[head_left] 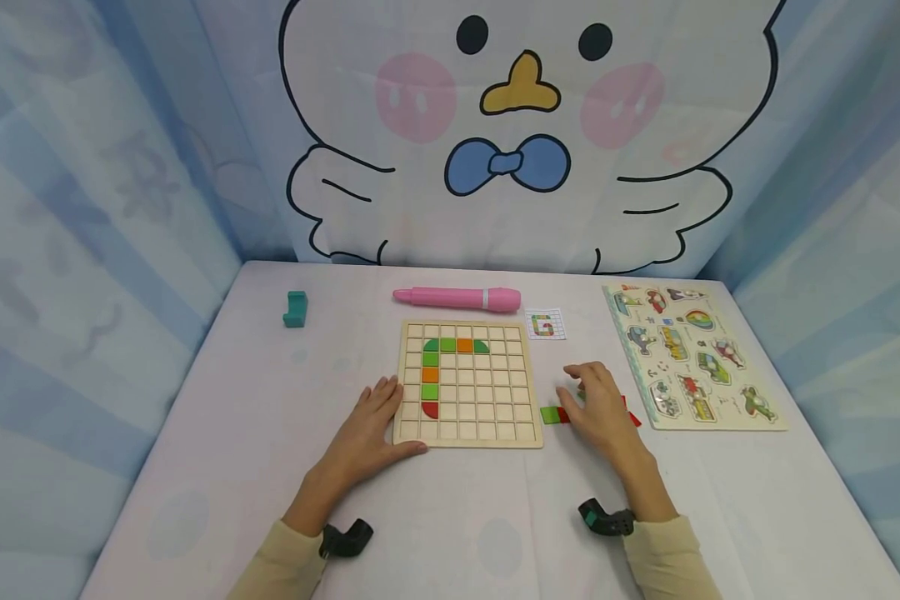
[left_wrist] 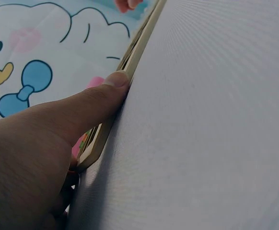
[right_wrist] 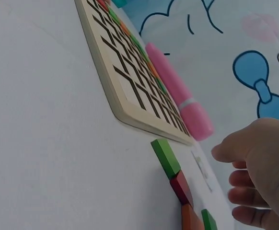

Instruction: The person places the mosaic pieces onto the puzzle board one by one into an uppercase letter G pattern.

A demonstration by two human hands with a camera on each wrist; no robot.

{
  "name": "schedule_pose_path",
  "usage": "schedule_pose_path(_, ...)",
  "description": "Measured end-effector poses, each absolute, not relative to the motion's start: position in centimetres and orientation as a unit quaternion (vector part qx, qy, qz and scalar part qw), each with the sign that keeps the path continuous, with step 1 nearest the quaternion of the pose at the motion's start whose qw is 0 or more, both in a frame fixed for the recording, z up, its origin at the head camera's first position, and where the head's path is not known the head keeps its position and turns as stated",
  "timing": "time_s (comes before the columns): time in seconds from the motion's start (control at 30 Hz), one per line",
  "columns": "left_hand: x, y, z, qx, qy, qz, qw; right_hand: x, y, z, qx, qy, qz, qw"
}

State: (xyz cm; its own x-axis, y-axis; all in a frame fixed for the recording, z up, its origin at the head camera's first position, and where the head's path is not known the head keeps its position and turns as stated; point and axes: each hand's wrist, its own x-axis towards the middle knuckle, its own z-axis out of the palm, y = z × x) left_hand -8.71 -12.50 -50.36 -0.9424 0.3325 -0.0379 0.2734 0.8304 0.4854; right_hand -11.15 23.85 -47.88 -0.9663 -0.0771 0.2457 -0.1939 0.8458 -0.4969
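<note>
- While the grid board (head_left: 485,391) lies flat on the worktop (head_left: 450,517), the work on it looks roughly half done: eight coloured tiles sit in its cells.
- Along the upper part of the board runs a row from a green corner tile (head_left: 431,345) to another rounded green tile (head_left: 482,346); down the board's left side, green and orange squares lead to a red rounded tile (head_left: 430,410).
- Beyond the board's upper right corner lies a pattern card (head_left: 545,324). Judging by its small outline, which also has a lower side and an inner right part, those stretches seem left to fill; the board's cells there hold no tile.
- Just off the board's right edge lie the loose tiles: a green tile (right_wrist: 166,158) nearest the board, then a red tile (right_wrist: 181,188) and an orange tile (right_wrist: 191,218), with more partly hidden beneath the hand.
- To the right of the board, the right hand (head_left: 602,410) hovers over these tiles. Its grip is released, thumb apart from the fingers and nothing visible between them; the green and red tiles lie on its board side.
- At the board's lower left corner, the left hand (head_left: 363,429) grasps nothing: its extended fingers touch the left edge, its thumb the near edge.
</note>
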Motion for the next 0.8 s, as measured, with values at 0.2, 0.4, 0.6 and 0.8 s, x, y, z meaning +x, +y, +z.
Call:
schedule_pose_path(0.2, -8.7, -12.5, -50.2, 0.156, 0.954, 0.250, 0.065, -11.0, 25.1, -48.1, 0.041, -0.962, 0.255, 0.087)
schedule_pose_path(0.4, -8.6, -12.5, -50.2, 0.154, 0.953, 0.252, 0.064, -11.1, 26.0, -48.3, 0.016, -0.968, 0.244, 0.065)
schedule_pose_path(0.6, -8.6, -12.5, -50.1, 0.153, 0.953, 0.252, 0.065, -11.1, 26.6, -48.2, -0.007, -0.970, 0.239, 0.037)
schedule_pose_path(0.8, -8.7, -12.4, -50.2, 0.154, 0.954, 0.250, 0.067, -11.0, 26.9, -48.3, -0.023, -0.973, 0.230, 0.029)
